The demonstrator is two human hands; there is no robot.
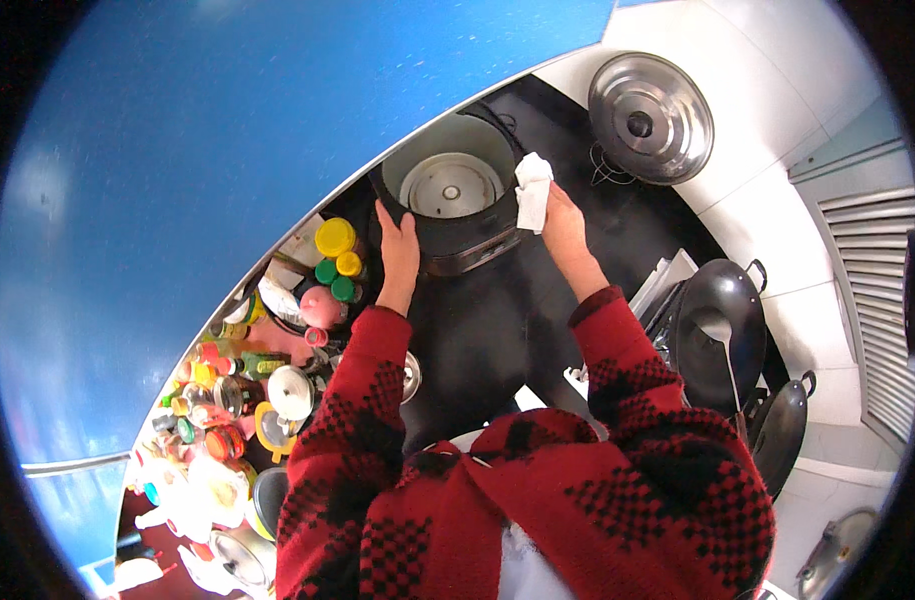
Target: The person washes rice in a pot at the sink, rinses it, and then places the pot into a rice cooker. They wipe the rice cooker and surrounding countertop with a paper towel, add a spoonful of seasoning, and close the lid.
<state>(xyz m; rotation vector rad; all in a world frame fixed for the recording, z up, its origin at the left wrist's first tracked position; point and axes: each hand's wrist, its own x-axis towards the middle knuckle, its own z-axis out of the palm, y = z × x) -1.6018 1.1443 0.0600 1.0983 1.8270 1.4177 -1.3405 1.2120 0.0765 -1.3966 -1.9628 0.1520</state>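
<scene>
A dark rice cooker body (465,244) stands on the black countertop, its inner pot absent, so the round heating plate (453,184) shows at the bottom. My left hand (399,251) rests against the cooker's left front side, thumb and fingers apart. In my right hand (564,225) is a crumpled white paper tissue (533,193), held close to the cooker's right rim. Whether the tissue touches the rim, I cannot tell.
Blue cabinets (277,112) overhang the left side. Beneath them crowd several seasoning jars and bottles (240,394). A steel pot lid (651,118) leans on the white wall at the back right. Black woks (720,337) with a ladle (730,367) stand at my right.
</scene>
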